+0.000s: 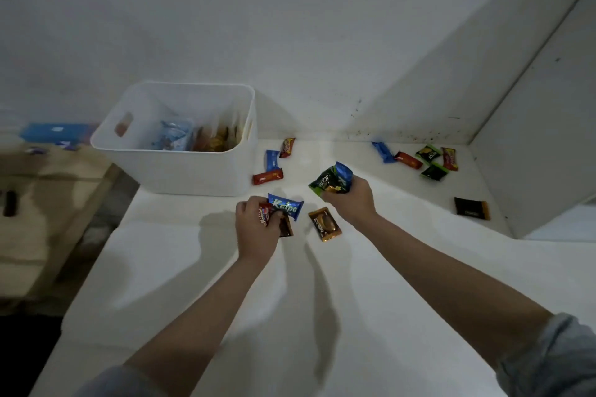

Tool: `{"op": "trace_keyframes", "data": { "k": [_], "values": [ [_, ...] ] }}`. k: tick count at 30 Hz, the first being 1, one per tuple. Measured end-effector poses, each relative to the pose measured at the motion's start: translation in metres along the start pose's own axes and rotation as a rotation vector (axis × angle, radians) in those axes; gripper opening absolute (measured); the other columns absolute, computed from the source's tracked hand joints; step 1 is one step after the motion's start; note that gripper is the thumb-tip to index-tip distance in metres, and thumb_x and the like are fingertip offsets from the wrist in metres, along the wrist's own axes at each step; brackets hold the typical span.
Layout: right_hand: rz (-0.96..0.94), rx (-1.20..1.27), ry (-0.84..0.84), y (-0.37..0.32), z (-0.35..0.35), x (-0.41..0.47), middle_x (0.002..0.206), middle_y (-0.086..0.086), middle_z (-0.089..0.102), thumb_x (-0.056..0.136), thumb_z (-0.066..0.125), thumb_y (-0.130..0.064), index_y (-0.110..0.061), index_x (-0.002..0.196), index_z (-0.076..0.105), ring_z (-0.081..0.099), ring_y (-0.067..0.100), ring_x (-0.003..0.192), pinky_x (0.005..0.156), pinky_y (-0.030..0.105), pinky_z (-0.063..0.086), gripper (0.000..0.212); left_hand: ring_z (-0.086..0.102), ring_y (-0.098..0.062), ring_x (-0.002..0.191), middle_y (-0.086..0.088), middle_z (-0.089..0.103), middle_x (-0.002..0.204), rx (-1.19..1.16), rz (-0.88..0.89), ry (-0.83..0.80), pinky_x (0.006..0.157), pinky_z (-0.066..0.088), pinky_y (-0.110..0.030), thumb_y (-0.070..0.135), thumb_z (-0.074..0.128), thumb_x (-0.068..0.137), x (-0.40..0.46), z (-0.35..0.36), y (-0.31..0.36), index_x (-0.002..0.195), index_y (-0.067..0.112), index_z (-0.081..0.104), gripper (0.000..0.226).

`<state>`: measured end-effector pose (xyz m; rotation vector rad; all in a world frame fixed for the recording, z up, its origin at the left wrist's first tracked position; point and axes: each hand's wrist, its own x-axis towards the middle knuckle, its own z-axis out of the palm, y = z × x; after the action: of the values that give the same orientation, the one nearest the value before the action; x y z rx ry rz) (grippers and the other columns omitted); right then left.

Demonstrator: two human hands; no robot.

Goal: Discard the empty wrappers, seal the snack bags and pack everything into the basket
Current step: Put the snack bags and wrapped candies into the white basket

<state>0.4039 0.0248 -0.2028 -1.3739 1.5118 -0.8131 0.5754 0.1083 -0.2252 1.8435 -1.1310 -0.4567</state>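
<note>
White basket [180, 171] — snack bags [196, 138] inside

Both hands, left hand [254, 222] and right hand [350, 198], clutch snack packets near the basket [180, 171].

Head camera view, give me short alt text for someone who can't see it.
Both bare hands clutch small snack packets over a white countertop: the left hand holds blue and red ones, the right hand green and blue. A white plastic basket sits behind, partly filled, with more packets scattered around.
</note>
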Motion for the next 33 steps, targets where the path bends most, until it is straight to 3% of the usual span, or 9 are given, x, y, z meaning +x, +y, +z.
{"op": "trace_keyframes", "data": {
  "k": [3, 8, 11, 13, 16, 20, 24, 29, 33],
  "values": [
    [-0.078, 0.115, -0.059, -0.064, 0.026, -0.005, 0.073, -0.004, 0.064, 0.071, 0.078, -0.010, -0.024, 0.081, 0.061, 0.059, 0.013, 0.066, 0.057, 0.027, 0.049, 0.024, 0.047, -0.015, 0.081, -0.016, 0.054, 0.099, -0.066, 0.025, 0.094, 0.073, 0.033, -0.016, 0.005, 0.074, 0.075, 0.039, -0.041, 0.014, 0.097, 0.004, 0.060, 0.026],
    [-0.218, 0.113, -0.105, -0.151, 0.082, 0.004, 0.084, -0.001, 0.068, 0.068, 0.079, -0.007, -0.024, 0.082, 0.062, 0.066, 0.017, 0.081, 0.074, 0.034, 0.057, 0.028, 0.054, -0.032, 0.100, -0.013, 0.057, 0.102, -0.119, 0.107, 0.246, 0.090, 0.044, -0.035, 0.009, 0.076, 0.074, 0.115, -0.106, 0.025, 0.097, 0.003, 0.060, 0.028],
    [-0.248, 0.024, -0.112, -0.188, 0.111, 0.019, 0.089, 0.003, 0.069, 0.068, 0.078, -0.009, -0.019, 0.091, 0.064, 0.067, 0.020, 0.085, 0.078, 0.035, 0.056, 0.029, 0.051, -0.022, 0.093, -0.013, 0.054, 0.106, -0.087, 0.083, 0.259, 0.081, 0.037, -0.019, 0.012, 0.074, 0.078, 0.157, -0.133, 0.029, 0.103, 0.004, 0.058, 0.030],
    [-0.225, -0.038, -0.109, -0.203, 0.129, 0.033, 0.092, 0.004, 0.071, 0.066, 0.077, -0.011, -0.019, 0.094, 0.065, 0.067, 0.022, 0.087, 0.081, 0.037, 0.057, 0.031, 0.049, -0.018, 0.091, -0.016, 0.053, 0.112, -0.050, 0.037, 0.238, 0.078, 0.034, -0.016, 0.016, 0.072, 0.081, 0.180, -0.143, 0.028, 0.108, 0.005, 0.058, 0.032],
    [-0.146, -0.117, -0.137, -0.210, 0.155, 0.053, 0.091, 0.005, 0.071, 0.059, 0.080, -0.011, -0.022, 0.086, 0.064, 0.067, 0.026, 0.088, 0.085, 0.043, 0.056, 0.034, 0.054, -0.026, 0.099, -0.017, 0.053, 0.116, -0.031, -0.066, 0.168, 0.080, 0.038, -0.024, 0.030, 0.066, 0.087, 0.207, -0.142, 0.019, 0.112, 0.005, 0.057, 0.037],
    [-0.086, -0.115, -0.197, -0.204, 0.184, 0.067, 0.108, 0.011, 0.067, 0.056, 0.089, -0.017, -0.011, 0.105, 0.063, 0.062, 0.025, 0.087, 0.087, 0.042, 0.055, 0.056, 0.060, -0.029, 0.100, -0.011, 0.063, 0.108, -0.158, -0.238, 0.035, 0.082, 0.047, -0.035, 0.058, 0.045, 0.090, 0.225, -0.130, 0.002, 0.111, 0.009, 0.055, 0.055],
    [-0.080, -0.038, -0.197, -0.195, 0.196, 0.065, 0.129, 0.008, 0.053, 0.065, 0.086, -0.028, -0.013, 0.124, 0.051, 0.052, 0.024, 0.115, 0.098, 0.036, 0.048, 0.070, 0.057, -0.029, 0.109, -0.013, 0.062, 0.118, -0.082, -0.281, -0.060, 0.100, 0.044, -0.044, 0.058, 0.024, 0.096, 0.225, -0.122, -0.007, 0.115, 0.009, 0.057, 0.062],
    [-0.140, 0.076, -0.024, -0.183, 0.188, 0.062, 0.125, 0.006, 0.057, 0.082, 0.064, -0.053, -0.013, 0.123, 0.053, 0.055, 0.019, 0.112, 0.092, 0.030, 0.047, 0.058, 0.053, -0.021, 0.082, -0.012, 0.057, 0.085, -0.137, -0.095, 0.004, 0.074, 0.039, -0.031, 0.037, 0.034, 0.101, 0.208, -0.118, -0.009, 0.086, 0.003, 0.057, 0.044],
    [-0.118, 0.215, 0.125, -0.161, 0.160, 0.059, 0.106, 0.001, 0.064, 0.091, 0.053, -0.049, -0.016, 0.103, 0.058, 0.059, 0.015, 0.097, 0.087, 0.029, 0.049, 0.035, 0.048, -0.017, 0.086, -0.014, 0.055, 0.094, -0.071, 0.208, 0.070, 0.076, 0.041, -0.026, 0.031, 0.045, 0.095, 0.173, -0.097, -0.019, 0.088, 0.005, 0.058, 0.030]
  ]
}}
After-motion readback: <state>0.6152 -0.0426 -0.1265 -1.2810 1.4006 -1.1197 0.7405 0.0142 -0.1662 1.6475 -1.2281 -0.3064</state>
